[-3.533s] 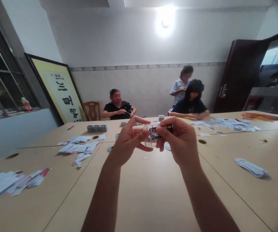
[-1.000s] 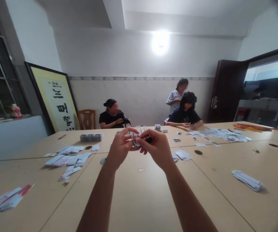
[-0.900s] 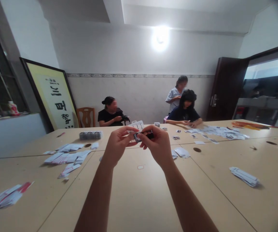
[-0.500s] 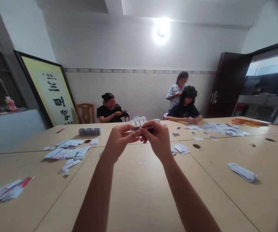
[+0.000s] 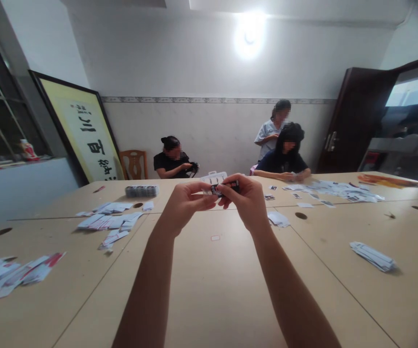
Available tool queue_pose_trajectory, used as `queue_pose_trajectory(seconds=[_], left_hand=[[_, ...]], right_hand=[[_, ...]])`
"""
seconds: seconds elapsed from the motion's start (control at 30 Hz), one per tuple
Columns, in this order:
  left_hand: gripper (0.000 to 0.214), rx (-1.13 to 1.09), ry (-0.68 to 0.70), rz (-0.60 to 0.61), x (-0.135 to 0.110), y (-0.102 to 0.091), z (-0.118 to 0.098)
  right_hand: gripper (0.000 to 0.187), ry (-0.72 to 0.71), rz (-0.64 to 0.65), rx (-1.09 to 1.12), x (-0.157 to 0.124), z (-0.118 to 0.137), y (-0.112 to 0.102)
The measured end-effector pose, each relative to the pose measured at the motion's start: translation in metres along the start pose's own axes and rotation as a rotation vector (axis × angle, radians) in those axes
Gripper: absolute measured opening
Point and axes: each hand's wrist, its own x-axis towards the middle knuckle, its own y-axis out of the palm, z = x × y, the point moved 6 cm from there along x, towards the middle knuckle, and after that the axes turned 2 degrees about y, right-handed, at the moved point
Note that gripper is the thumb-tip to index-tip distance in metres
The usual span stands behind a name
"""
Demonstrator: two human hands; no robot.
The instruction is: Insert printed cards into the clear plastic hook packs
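A small black, flat piece with light and orange-red printing (image 5: 215, 190) is held up between my two hands over the table. My right hand (image 5: 244, 195) pinches it between thumb and fingers, covering part of it. My left hand (image 5: 184, 205) has its thumb and fingertips closed at the piece's left end. What exactly the piece is, I cannot make out. Just behind my fingertips shows a clear plastic case (image 5: 214, 177) with small dark marks in it, partly hidden by my hands. A small white label with a reddish edge (image 5: 215, 238) lies on the table below.
The wide table (image 5: 209, 299) carries white paper slips (image 5: 109, 221) at left, a bundle of strips (image 5: 372, 256) at right, and a row of grey packs (image 5: 141, 191) behind. Scattered cards (image 5: 334, 190) lie before a seated person (image 5: 283, 157). Two other people are by the back wall.
The view has shifted slightly, so the room sits differently in frame. My left fingers have opened a little around the piece's left end, and more of its printed face shows.
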Motion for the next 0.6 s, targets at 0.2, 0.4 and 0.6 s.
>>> queue_pose_trajectory(seconds=[0.2, 0.4, 0.6], left_hand=[[0.034, 0.033, 0.012, -0.038, -0.0019, -0.0001, 0.0001], [0.031, 0.061, 0.017, -0.054, -0.0023, -0.0059, 0.0004], [0.029, 0.076, 0.034, -0.053, -0.0020, -0.0055, -0.0002]], right_hand=[[0.016, -0.014, -0.011, -0.013, -0.0007, 0.0006, -0.0013], [0.016, -0.039, -0.019, 0.003, -0.0039, 0.0057, 0.0002], [0.018, -0.011, -0.042, -0.014, -0.0022, 0.0018, -0.0018]])
